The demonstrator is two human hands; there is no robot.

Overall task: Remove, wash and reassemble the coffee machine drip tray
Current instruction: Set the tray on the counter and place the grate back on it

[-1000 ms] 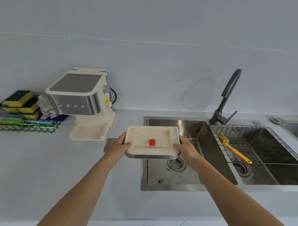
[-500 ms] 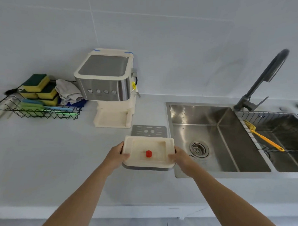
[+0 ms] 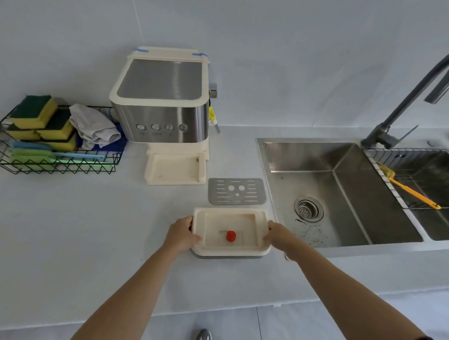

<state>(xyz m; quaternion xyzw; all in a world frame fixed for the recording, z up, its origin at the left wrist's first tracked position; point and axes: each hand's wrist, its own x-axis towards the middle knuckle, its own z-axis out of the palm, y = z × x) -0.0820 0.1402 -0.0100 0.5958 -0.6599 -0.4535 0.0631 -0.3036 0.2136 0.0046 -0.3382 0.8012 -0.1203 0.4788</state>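
Note:
The cream drip tray, with a red float in its middle, rests low on the white counter just left of the sink. My left hand grips its left side and my right hand grips its right side. The metal grate lies flat on the counter just behind the tray. The cream and steel coffee machine stands further back at the left, its base slot bare.
A steel double sink with a dark tap lies to the right; a yellow brush rests on its wire rack. A black wire basket with sponges and a cloth sits at the far left.
Both hands have carried the tray from over the sink leftward and down to the counter in front of the grate. The view has tilted down.

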